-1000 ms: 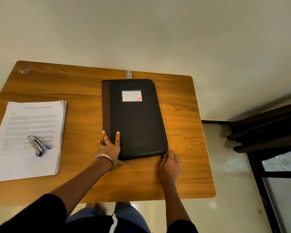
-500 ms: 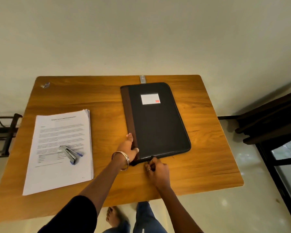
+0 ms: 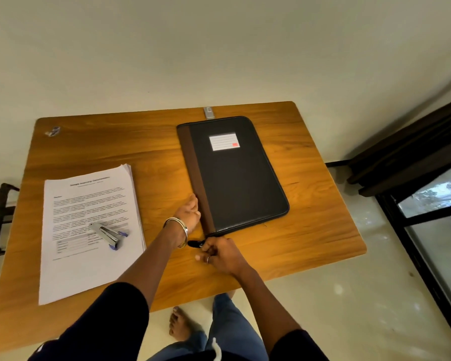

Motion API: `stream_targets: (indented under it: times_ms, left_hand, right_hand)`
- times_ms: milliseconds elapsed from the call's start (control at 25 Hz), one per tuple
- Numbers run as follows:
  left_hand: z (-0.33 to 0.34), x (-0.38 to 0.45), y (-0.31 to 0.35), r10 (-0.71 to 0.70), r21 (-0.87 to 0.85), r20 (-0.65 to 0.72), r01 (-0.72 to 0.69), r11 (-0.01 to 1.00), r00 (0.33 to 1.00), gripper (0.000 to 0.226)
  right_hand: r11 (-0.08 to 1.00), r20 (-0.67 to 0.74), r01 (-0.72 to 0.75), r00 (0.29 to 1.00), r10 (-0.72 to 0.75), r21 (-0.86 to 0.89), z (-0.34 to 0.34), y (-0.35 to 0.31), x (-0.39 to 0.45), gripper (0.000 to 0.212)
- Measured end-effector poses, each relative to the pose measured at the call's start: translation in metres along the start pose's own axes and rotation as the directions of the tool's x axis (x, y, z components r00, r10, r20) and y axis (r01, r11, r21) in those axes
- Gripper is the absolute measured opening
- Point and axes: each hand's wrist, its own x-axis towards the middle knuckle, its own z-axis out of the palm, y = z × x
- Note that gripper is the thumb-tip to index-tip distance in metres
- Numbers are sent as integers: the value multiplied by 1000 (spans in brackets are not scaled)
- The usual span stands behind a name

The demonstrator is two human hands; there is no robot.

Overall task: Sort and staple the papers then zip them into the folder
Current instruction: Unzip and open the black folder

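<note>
left hand [image 3: 190,213] grips zip folder [image 3: 235,175] spine at frame centre, bracing it; right hand [image 3: 220,252] pinches zipper pull [image 3: 195,243], likely to unzip; stapler [image 3: 107,234] weighs papers [image 3: 89,225] at left.

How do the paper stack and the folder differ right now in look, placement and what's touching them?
The paper stack is white with printed text; the folder is black with a brown spine strip and a small label. The stack lies at the table's left side, the folder right of centre. A stapler rests on the stack, no hand there; the left hand holds the folder's spine edge and the right hand pinches the zipper pull at its near corner. Both lie flat.
</note>
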Motion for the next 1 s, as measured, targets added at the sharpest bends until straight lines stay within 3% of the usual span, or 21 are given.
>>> stream_targets:
  times_ms: [40, 120, 200, 240, 280, 400, 480, 640, 840, 920, 1000]
  left_hand:
    - [-1, 3, -1, 18, -12, -51, -19, 1000, 999, 47]
    - [-1, 10, 0, 68, -32, -298, -81, 996, 952, 34]
    - [3, 11, 6, 59, -61, -534, -108, 992, 843, 21]
    - [6, 12, 8, 33, -86, -604, -106, 991, 796, 19]
    - [11, 13, 10, 8, -100, -618, -89, 991, 787, 16]
    - [30, 18, 7, 15, -30, -462, -33, 999, 887, 37]
    - [38, 29, 7, 27, 80, -383, 4, 997, 923, 51]
    - [67, 46, 6, -40, 136, -297, 83, 987, 954, 61]
    - [137, 45, 18, 71, 269, -243, -3, 963, 967, 60]
    - [149, 49, 25, 122, 441, -163, -38, 897, 979, 61]
    - [145, 52, 36, 108, 721, -27, -56, 691, 994, 65]
  right_hand:
    - [1000, -3, -13, 1000, 13, 12, -9, 3, -2, 19]
    - [988, -233, -77, 967, 107, 136, -38, 16, -7, 18]
    - [961, -579, -148, 773, 260, 234, -75, 33, -4, 22]
    - [959, -690, -212, 667, 283, 188, -93, 40, -1, 25]
    - [949, -726, -286, 624, 290, 132, -109, 48, 5, 31]
    - [900, -544, -433, 765, 345, -39, -139, 60, 27, 69]
    - [885, -463, -447, 816, 346, -127, -151, 69, 36, 75]
    - [861, -585, -509, 703, 404, -17, -194, 91, 32, 68]
    - [806, -765, -579, 460, 451, 127, -242, 124, 6, 75]
    - [856, -809, -512, 471, 352, 74, -264, 133, -6, 82]
    - [947, -819, -296, 509, 266, 124, -287, 140, -24, 87]
